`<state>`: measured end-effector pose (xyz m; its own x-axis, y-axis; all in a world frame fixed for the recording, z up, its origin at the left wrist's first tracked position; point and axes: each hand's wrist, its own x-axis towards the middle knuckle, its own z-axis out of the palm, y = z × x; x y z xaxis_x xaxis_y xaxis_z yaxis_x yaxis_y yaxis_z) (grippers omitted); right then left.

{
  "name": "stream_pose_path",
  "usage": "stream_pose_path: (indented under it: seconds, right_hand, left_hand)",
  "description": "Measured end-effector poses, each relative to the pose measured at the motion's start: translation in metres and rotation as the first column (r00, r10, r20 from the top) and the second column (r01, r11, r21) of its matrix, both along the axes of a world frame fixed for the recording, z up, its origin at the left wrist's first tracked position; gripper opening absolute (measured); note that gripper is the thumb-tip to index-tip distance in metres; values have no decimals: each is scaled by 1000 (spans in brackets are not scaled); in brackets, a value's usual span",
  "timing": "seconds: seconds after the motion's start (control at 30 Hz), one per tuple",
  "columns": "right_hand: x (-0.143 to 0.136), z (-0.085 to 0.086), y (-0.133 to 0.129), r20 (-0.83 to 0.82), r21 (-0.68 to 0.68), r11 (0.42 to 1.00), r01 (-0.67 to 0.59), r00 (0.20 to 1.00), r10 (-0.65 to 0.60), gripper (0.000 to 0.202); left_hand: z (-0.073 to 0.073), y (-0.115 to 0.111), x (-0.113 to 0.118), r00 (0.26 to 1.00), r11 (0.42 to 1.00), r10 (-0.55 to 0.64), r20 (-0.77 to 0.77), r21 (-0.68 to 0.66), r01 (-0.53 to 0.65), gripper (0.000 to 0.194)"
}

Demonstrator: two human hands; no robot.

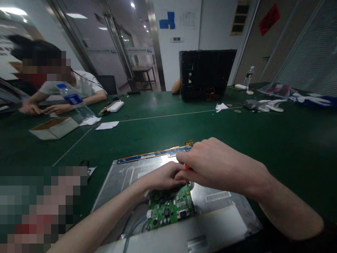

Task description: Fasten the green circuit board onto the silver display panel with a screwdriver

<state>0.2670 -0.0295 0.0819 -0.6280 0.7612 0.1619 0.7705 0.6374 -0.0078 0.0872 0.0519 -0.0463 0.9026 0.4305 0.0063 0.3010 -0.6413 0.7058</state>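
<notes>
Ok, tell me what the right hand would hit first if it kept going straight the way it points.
The right hand points leftward, its fingertips already against the left hand above the green circuit board. It would likely press into the left hand's fingers first, though depth between them is unclear.

Dim indoor scene lit from overhead by ceiling panels and spotlights, reflected in the glass partition. The dark green surface absorbs light; soft glare on the metal panel. Wide-angle bending towards the edges; pixelated patches upper and lower left.
</notes>
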Motion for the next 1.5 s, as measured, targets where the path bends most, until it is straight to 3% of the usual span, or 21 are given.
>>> stream_pose_path:
  seconds: [0.27, 0.4, 0.67, 0.87, 0.97, 1.13, 1.33, 1.5]
  right_hand:
    - [0, 1, -2, -27, -98, 994, -46, 999, 43, 10]
    - [0, 2, -2, -31, -68, 996, -49, 998, 47, 6]
    - [-4, 1, 1, 16, -13, 999, 31, 999, -31, 25]
    - [0, 2, 0, -9, -60, 997, -41, 999, 40, 9]
    - [2, 4, -2, -2, -118, 992, -47, 999, 47, 13]
    - [1, 3, 0, -15, -63, 998, -28, 1000, 27, 8]
    - [-5, 1, 3, 40, -32, 999, 35, 999, -34, 26]
    - [-4, 2, 1, 31, -49, 998, -38, 999, 39, 10]
  left_hand:
    - [-3, 3, 2, 998, 997, -55, 8, -61, 56, 15]
    - [-1, 1, 2, 998, 996, -57, 16, -65, 58, 16]
    - [0, 2, 1, 999, 999, -33, 12, -18, 33, 12]
    - [-1, 3, 2, 998, 997, -56, 16, -53, 57, 13]
    - [-3, 4, 1, 999, 997, -51, 10, -53, 51, 15]
    - [-5, 4, 0, 999, 999, -42, -16, -9, 42, 11]
    - [0, 1, 1, 1000, 1000, -18, -7, 3, 18, 9]
    - [-2, 2, 1, 999, 999, -46, -13, -30, 45, 11]
